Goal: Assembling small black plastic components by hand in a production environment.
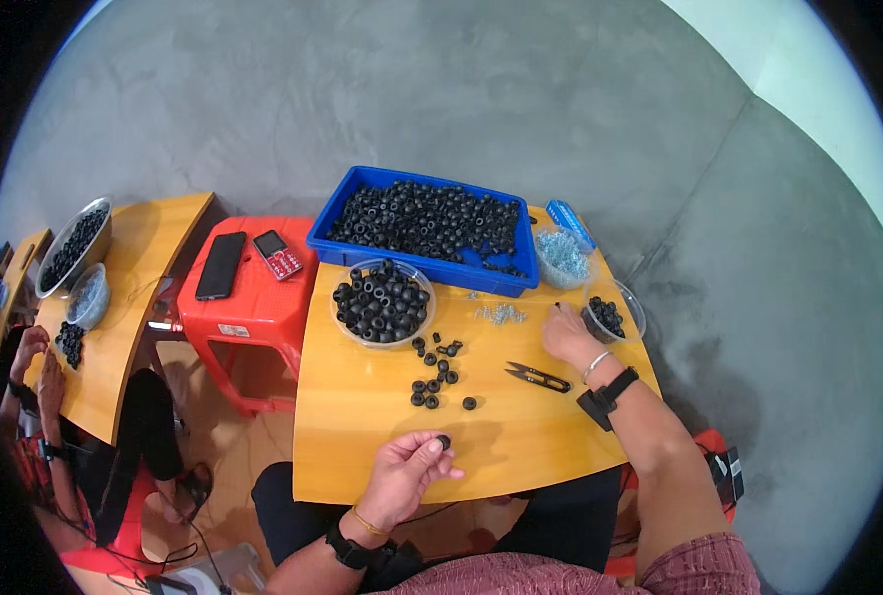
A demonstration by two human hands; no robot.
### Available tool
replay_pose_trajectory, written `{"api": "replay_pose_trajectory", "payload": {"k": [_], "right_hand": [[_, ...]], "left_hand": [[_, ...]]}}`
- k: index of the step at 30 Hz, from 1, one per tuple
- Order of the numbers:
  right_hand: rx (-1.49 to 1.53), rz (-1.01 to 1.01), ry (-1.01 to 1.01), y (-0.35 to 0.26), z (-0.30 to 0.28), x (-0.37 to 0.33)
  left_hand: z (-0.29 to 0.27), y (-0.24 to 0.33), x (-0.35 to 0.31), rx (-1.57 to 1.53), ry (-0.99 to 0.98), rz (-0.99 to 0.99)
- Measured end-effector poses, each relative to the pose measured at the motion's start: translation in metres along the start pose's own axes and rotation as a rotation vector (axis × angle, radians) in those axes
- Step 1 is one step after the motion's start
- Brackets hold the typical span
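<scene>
My left hand [410,474] is closed above the table's front edge, pinching a small round black part [443,442] between thumb and forefinger. Farther off to the right, my right hand [570,335] rests by a clear tub of black parts [605,315]. Its fingers are pressed together with a dark speck at their tips, too small to name. Thread snips [539,377] lie on the wood just below that hand. Several loose round black parts [433,387] are scattered in the middle of the table, and a little heap of small silvery pieces [501,314] lies left of my right hand.
A blue tray [327,238] of black parts spans the table's far side. Near it stand a round tub of larger black parts [385,303] and a bowl of silvery pieces [563,256]. A red stool [238,317] holds two phones. Another person's hands [43,362] work at the left table.
</scene>
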State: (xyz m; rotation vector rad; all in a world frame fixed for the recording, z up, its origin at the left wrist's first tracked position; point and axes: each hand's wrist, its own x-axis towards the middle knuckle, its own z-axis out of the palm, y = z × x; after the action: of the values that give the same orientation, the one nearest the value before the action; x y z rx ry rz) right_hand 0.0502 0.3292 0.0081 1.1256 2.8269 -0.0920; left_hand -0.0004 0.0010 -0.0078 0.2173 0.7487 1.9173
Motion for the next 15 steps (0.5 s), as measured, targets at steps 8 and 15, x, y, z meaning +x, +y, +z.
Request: {"api": "replay_pose_trajectory", "payload": {"k": [8,15], "right_hand": [[0.094,-0.253,-0.002,-0.04,-0.013,-0.066],[0.122,-0.277,-0.019,-0.03,-0.021,-0.047]], "left_hand": [[0.001,-0.002,0.002,0.016,-0.043,0.022],[-0.001,-0.002,0.0,0.014,-0.05,0.054]]}}
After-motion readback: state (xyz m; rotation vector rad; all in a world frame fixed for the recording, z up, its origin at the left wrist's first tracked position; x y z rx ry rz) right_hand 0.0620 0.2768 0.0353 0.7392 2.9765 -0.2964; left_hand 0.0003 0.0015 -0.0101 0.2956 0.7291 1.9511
